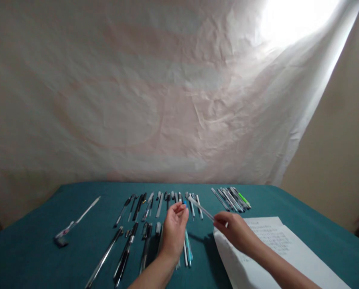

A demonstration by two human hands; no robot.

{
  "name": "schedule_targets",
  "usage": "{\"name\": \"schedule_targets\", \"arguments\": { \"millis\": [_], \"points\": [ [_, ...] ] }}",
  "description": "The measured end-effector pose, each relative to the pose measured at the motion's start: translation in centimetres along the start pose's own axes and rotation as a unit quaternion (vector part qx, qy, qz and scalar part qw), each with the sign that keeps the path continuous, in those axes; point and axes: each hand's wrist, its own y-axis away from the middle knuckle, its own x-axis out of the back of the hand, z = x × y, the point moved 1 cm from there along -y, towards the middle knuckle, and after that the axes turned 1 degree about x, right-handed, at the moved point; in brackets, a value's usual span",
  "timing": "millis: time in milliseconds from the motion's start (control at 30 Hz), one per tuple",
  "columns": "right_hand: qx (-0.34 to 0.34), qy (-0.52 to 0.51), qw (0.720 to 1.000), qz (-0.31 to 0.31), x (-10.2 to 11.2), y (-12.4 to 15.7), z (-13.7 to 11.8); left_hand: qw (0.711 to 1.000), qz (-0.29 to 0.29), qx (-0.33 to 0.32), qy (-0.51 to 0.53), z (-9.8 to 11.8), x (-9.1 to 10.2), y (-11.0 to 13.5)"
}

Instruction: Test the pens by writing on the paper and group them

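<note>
My right hand (235, 230) pinches one end of a slim, clear pen (201, 208), which slants up and left over the table. Close by, my left hand (175, 228) is raised palm up, with its fingers curled in toward the thumb. A small blue bit (185, 203) shows at its fingertips; whether it is held or lies behind them I cannot tell. Beneath the left hand, a turquoise pen (188, 248) lies beside a white one, partly hidden. Rows of pens with their caps spread to the left, among them a black pen (126, 253).
Stacked written sheets (283, 245) lie under my right forearm. Behind them is a row of pens (230, 199) with a lime-green one (244, 200) at its end. Far left lies a thin white stick-like item (84, 212) with a dark end. A pale cloth (167, 100) hangs behind the green-covered table (35, 241).
</note>
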Motion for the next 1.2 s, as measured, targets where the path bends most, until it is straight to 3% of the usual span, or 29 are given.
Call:
{"name": "schedule_targets", "arguments": {
  "millis": [100,233,500,933,1067,1200],
  "points": [
    [-0.093,0.12,0.988,-0.007,0.3,-3.0,2.6,0.995,-0.021,-0.047,-0.08,-0.3,0.2,0.4],
    [-0.157,0.176,0.972,-0.018,-0.8,-5.6,5.4,0.971,-0.052,-0.092,-0.213,-0.4,0.4,1.1],
    [-0.217,0.22,0.951,-0.026,-2.5,-6.8,6.7,0.937,-0.123,-0.153,-0.288,0.1,0.2,1.9],
    [-0.268,0.211,0.94,-0.008,-2.6,-7.6,7.8,0.888,-0.162,-0.172,-0.396,0.2,0.2,2.2],
    [-0.241,0.193,0.951,0.013,-2.4,-7.5,6.6,0.882,-0.165,-0.177,-0.404,0.0,0.3,2.2],
    [-0.179,0.135,0.975,-0.007,-3.6,-8.0,4.1,0.878,-0.163,-0.184,-0.41,-0.1,0.2,2.3]
  ]
}}
